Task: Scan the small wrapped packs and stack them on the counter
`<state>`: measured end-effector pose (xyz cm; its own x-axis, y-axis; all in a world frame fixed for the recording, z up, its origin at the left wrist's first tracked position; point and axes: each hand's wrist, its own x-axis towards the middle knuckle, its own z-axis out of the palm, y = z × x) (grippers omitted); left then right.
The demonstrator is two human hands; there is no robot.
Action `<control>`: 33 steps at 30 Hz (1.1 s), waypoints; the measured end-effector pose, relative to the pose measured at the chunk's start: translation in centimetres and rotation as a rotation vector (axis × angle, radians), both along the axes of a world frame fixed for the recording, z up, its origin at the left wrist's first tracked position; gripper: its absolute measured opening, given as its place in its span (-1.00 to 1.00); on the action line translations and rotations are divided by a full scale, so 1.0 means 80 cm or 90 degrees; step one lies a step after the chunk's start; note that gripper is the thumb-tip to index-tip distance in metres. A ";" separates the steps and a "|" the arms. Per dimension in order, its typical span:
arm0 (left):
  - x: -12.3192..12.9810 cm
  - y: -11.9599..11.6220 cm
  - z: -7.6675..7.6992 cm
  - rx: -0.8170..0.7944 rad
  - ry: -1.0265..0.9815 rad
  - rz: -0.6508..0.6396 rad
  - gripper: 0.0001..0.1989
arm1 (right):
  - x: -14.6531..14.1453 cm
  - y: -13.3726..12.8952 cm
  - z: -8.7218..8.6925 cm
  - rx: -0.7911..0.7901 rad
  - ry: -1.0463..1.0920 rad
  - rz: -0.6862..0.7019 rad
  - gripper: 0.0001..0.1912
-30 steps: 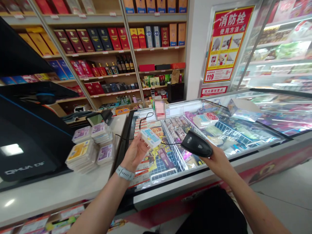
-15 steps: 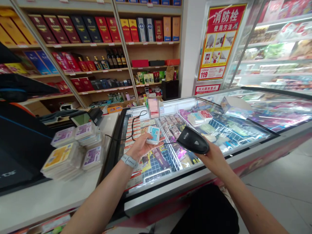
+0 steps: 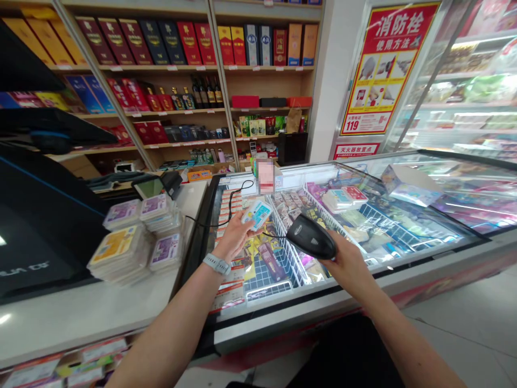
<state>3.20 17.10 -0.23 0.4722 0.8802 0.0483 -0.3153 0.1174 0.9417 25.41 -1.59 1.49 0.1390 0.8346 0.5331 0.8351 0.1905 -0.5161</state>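
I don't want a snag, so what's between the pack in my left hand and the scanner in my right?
In the head view, the scanner's cord crosses that gap, and the freezer's white wire basket shows beneath it.

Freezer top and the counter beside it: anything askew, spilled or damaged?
No spill or damage is visible. Slightly odd: the stacked packs on the counter have edges out of line, and what looks like an opened box lies askew on the freezer.

Scanner (image 3: 312,237) — black plastic, fairly smooth.
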 end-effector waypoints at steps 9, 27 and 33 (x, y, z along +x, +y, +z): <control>0.001 0.006 -0.006 0.017 -0.125 0.033 -0.60 | -0.014 0.002 0.000 -0.038 -0.013 -0.030 -0.76; 0.001 -0.002 0.001 0.026 -0.155 0.029 -0.65 | -0.023 0.008 -0.001 -0.091 -0.004 -0.043 -0.74; 0.001 0.000 -0.003 0.024 -0.151 0.031 -0.63 | -0.023 0.008 0.002 -0.097 0.000 -0.049 -0.74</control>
<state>3.28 17.12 -0.48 0.4012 0.8968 0.1862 -0.5322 0.0628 0.8443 23.54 -0.98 1.67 0.2055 0.8926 0.4013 0.8443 0.0457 -0.5340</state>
